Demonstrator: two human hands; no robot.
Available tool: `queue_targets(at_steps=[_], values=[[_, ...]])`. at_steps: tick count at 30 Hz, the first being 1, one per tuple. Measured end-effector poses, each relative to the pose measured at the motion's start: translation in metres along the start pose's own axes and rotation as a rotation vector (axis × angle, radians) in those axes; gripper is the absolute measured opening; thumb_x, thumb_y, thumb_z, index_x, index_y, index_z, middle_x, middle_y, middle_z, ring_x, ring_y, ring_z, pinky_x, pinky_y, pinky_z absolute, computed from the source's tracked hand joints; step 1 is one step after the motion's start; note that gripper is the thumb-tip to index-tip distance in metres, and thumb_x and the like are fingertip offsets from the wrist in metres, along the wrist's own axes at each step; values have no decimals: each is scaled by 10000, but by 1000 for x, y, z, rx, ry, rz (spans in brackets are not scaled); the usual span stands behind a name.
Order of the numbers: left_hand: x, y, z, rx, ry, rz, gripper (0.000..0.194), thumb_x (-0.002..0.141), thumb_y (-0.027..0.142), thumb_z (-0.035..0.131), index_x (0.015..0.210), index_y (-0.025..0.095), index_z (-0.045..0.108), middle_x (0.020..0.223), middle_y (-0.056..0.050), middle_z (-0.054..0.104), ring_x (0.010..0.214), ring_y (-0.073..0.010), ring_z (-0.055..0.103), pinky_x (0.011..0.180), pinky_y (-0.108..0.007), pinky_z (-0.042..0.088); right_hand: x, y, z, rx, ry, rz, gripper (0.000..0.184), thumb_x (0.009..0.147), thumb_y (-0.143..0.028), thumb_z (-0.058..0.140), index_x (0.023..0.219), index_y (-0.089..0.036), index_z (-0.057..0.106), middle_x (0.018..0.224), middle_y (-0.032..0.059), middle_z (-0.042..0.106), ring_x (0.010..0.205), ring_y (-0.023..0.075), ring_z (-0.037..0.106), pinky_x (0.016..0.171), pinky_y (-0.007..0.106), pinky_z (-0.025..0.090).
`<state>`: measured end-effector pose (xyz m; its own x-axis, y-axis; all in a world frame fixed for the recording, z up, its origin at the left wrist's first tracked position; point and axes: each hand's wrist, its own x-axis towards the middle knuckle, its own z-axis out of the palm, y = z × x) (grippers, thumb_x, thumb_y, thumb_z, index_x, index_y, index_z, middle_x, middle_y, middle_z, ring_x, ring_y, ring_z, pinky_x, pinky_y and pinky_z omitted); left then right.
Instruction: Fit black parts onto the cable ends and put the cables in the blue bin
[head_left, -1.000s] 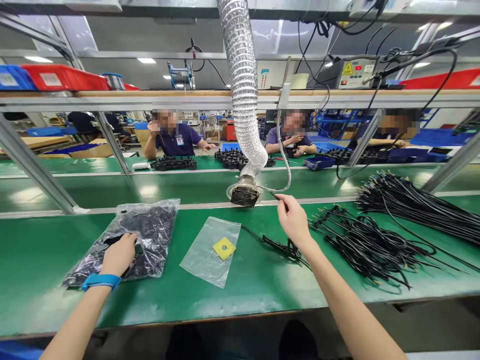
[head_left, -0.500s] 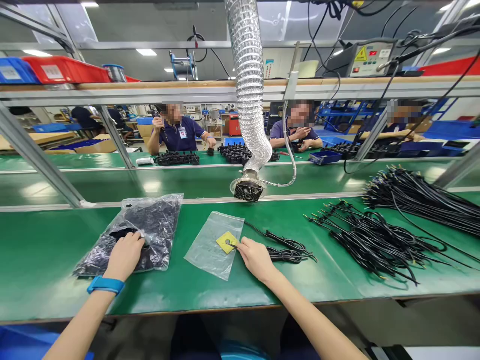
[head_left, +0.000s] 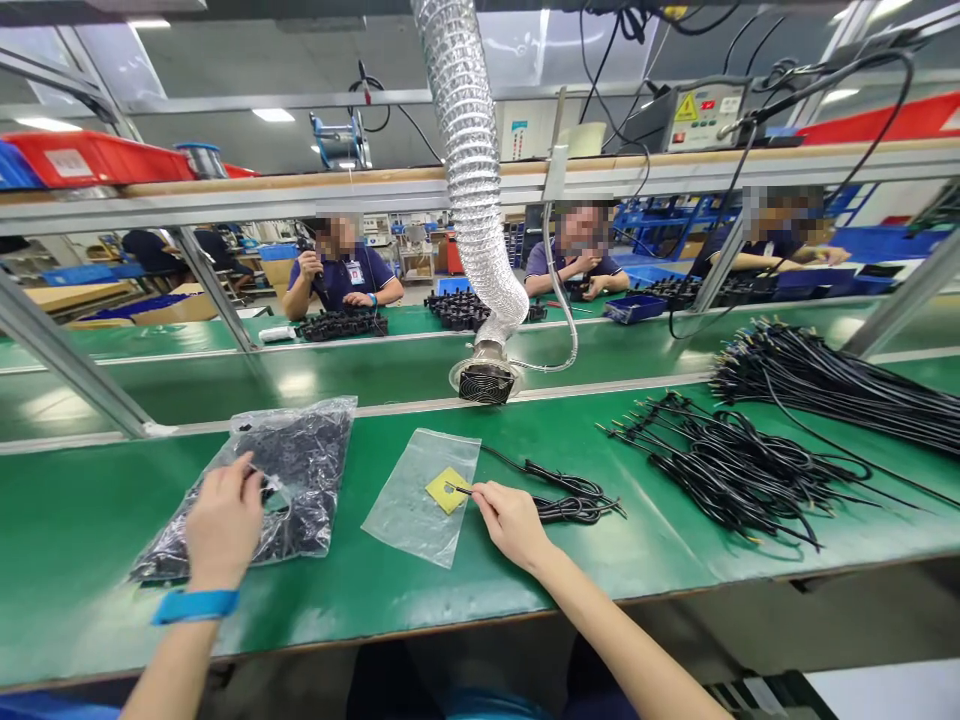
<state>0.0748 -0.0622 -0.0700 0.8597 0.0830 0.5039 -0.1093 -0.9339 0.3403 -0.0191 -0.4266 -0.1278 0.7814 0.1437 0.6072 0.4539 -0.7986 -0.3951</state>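
Note:
My left hand, with a blue band at the wrist, is over a clear plastic bag filled with small black parts. Its fingers are bent together beside the torn opening; what is between them, if anything, is hidden. My right hand pinches a thin dark rod-like piece, whose kind I cannot make out. The tip reaches over a yellow square pad with a grey spot on it. Under the pad lies a flat clear zip bag. A coiled black cable rests just right of this hand.
Bundles of black cables lie at the right, with a larger pile behind. A fume duct hangs at the centre, its black grille low over the bench. Several people sit across the bench. A shelf spans above.
My left hand has drawn back from the bag's opening toward me and slightly left. My right hand keeps its place by the yellow pad. The view has shifted a little.

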Motion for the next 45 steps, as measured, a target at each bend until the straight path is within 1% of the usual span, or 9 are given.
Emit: queue_targets(at_steps=[2, 4, 6, 9, 18, 24, 33, 40, 45], values=[[-23, 47, 9, -399, -58, 37, 504, 887, 487, 461, 1141, 88, 635, 1073, -120, 614, 953, -227, 575, 899, -358, 452, 1, -3, 1, 55, 8, 6, 346, 1050, -265, 316, 942, -119, 611, 815, 32, 602, 685, 98, 535, 656, 238, 365], [-45, 94, 26, -813, -394, -31, 479, 817, 519, 570, 1055, 117, 676, 1057, -106, 625, 908, -197, 597, 821, -316, 490, 1, -5, 1, 90, -2, 10, 358, 1055, -275, 305, 935, -117, 603, 837, 35, 619, 697, 97, 553, 660, 234, 377], [-61, 132, 44, -1123, -664, -286, 612, 694, 574, 695, 1069, 91, 673, 962, -118, 652, 794, -180, 612, 770, -313, 507, 0, -7, 0, 122, -3, -2, 345, 1053, -274, 316, 907, -119, 587, 829, 27, 620, 690, 93, 556, 651, 229, 377], [-70, 161, 60, -1434, -811, -527, 715, 566, 544, 820, 1082, 74, 665, 926, -119, 667, 771, -150, 612, 763, -273, 505, -2, -8, -2, 154, 2, -15, 321, 1050, -265, 331, 883, -123, 565, 819, 17, 614, 677, 85, 551, 638, 224, 369], [-68, 163, 57, -1600, -826, -618, 621, 577, 435, 862, 1054, 76, 691, 833, -95, 662, 735, -127, 610, 706, -238, 514, -1, -4, -1, 185, -42, 35, 364, 1056, -297, 304, 863, -123, 559, 751, 19, 584, 646, 85, 533, 622, 234, 351], [-67, 162, 60, -1422, -777, -510, 586, 578, 410, 852, 1040, 82, 702, 909, -111, 686, 730, -139, 626, 714, -244, 516, 0, -5, -2, 127, 19, -46, 277, 1029, -240, 386, 889, -129, 599, 706, 11, 545, 595, 85, 464, 587, 247, 318], [-78, 163, 67, -1252, -846, -413, 457, 563, 370, 830, 895, 75, 725, 822, -139, 688, 732, -211, 664, 740, -309, 539, 1, -9, -5, -33, 137, -194, 195, 1004, -200, 442, 946, -119, 610, 785, 46, 562, 712, 110, 493, 623, 268, 353], [-83, 163, 69, -1219, -716, -180, 243, 647, 325, 773, 792, 132, 748, 878, -101, 661, 801, -196, 646, 758, -283, 533, -3, -10, -2, 145, 35, -65, 295, 1021, -236, 392, 832, -125, 590, 688, 16, 531, 584, 89, 441, 571, 258, 298], [-87, 164, 68, -1172, -740, -63, 196, 684, 330, 755, 791, 166, 756, 866, -94, 662, 783, -184, 636, 732, -269, 518, -5, -8, -2, 302, -74, 80, 352, 1017, -286, 375, 784, -130, 588, 710, 18, 567, 596, 86, 477, 589, 239, 314]])
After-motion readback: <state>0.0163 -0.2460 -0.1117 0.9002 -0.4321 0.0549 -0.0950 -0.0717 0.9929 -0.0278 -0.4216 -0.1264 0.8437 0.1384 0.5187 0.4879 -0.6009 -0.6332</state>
